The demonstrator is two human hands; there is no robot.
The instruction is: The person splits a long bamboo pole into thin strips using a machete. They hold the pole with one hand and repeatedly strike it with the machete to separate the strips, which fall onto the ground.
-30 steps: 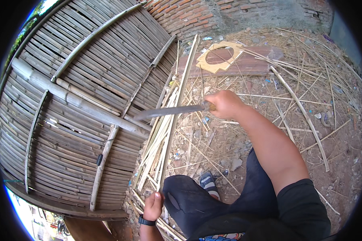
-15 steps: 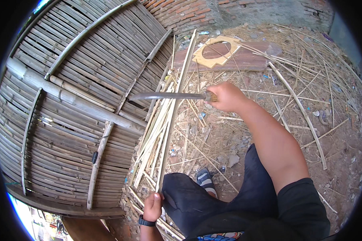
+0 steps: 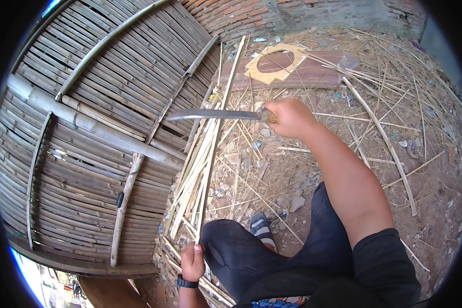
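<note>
My right hand (image 3: 288,117) grips the handle of a long metal knife (image 3: 210,114); its blade points left, held level above a bundle of split bamboo strips (image 3: 197,169). Low in the picture, my left hand (image 3: 192,261), with a dark watch on the wrist, holds the near end of a long bamboo strip (image 3: 215,138) that runs up and away toward the brick wall. The blade crosses this strip high up; contact is not clear. My knee in dark trousers (image 3: 231,251) is beside the left hand.
A large woven bamboo panel (image 3: 87,128) with round bamboo poles fills the left. A brown wooden board (image 3: 323,74) carrying a pale ring-shaped cutout (image 3: 277,61) lies at the back by a brick wall (image 3: 231,15). Loose bamboo slivers (image 3: 390,133) litter the dirt ground. My sandalled foot (image 3: 262,228) rests near the bundle.
My right hand has lifted the knife upward and away, and the blade has gone from slightly tilted to level. The left hand keeps its hold on the strip.
</note>
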